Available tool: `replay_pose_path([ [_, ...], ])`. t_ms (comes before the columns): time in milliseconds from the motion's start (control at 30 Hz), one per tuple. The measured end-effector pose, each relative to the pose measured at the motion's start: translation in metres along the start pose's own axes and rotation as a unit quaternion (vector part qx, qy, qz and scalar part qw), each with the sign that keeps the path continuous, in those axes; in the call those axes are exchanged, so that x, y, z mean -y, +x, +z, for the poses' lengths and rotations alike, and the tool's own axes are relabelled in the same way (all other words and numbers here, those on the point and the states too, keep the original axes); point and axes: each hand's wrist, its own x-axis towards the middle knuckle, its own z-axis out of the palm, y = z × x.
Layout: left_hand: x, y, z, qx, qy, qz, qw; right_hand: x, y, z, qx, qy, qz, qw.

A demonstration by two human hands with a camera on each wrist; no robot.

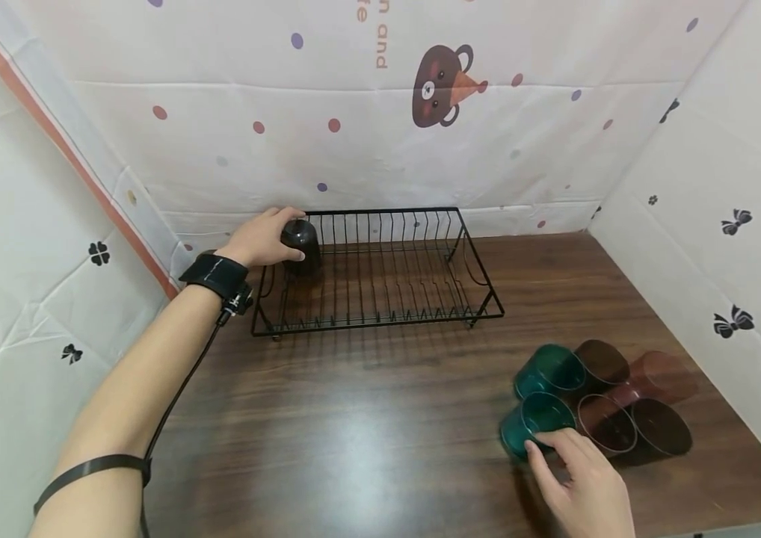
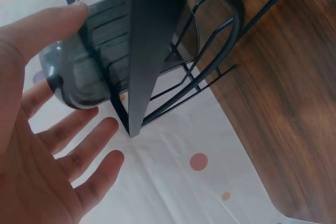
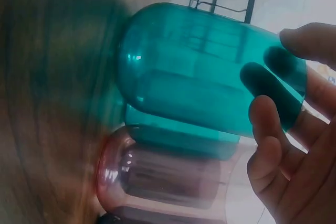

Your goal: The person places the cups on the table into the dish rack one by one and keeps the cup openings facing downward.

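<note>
At the rack's far left corner, my left hand [image 1: 261,237] holds a dark see-through cup [image 1: 301,243] that stands upside down in the black wire dish rack [image 1: 380,323]. In the left wrist view the thumb lies on the dark cup [image 2: 84,85] near its base, the other fingers round its far side. My right hand [image 1: 582,478] pinches the rim of a teal see-through cup [image 1: 522,430], upright at the front left of a cluster of cups. The right wrist view shows two fingertips through the wall of that teal cup [image 3: 178,72].
Behind the held teal cup is a second teal cup [image 1: 545,373]. Beside them stand brown cups [image 1: 601,362] and reddish cups [image 1: 608,426], close together on the wooden table [image 1: 353,418]. Printed white cloth walls [image 1: 219,149] enclose the table's back and sides.
</note>
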Motion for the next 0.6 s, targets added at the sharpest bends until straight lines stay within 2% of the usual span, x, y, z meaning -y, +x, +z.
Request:
replay_pose_path([
  [333, 0.000, -0.015, -0.006, -0.011, -0.011, 0.014, 0.9998, 0.013, 0.007, 0.012, 0.008, 0.035, -0.041, 0.999],
  [600, -0.006, -0.031, -0.007, -0.039, -0.037, 0.033, 0.9980, 0.028, 0.016, 0.026, 0.026, 0.063, -0.084, 0.994],
])
